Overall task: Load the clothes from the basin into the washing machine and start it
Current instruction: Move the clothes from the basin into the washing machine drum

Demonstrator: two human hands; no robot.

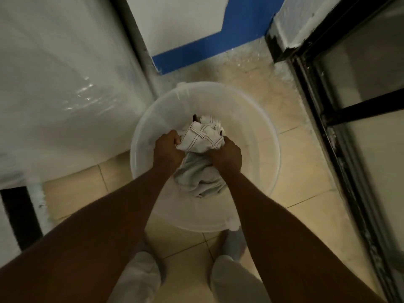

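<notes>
The clothes (202,154), a pale stitched garment over grey fabric, are bunched low in the translucent basin (258,119) on the tiled floor. The bundle is clenched by the left hand (168,147) and right hand (226,155), both fisted in cloth. The whole bundle is best gathered before lifting, so that no trailing end is left behind.

Clothes (203,149) in basin (258,119) — basin on floor (306,171), before feet.

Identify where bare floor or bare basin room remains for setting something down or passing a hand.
Free: tiles between the basin and the black door frame; the gritty floor between the basin and the blue wall band; the basin's right inner side. Crowded: the basin's middle, where left hand and right hand grip the clothes.
</notes>
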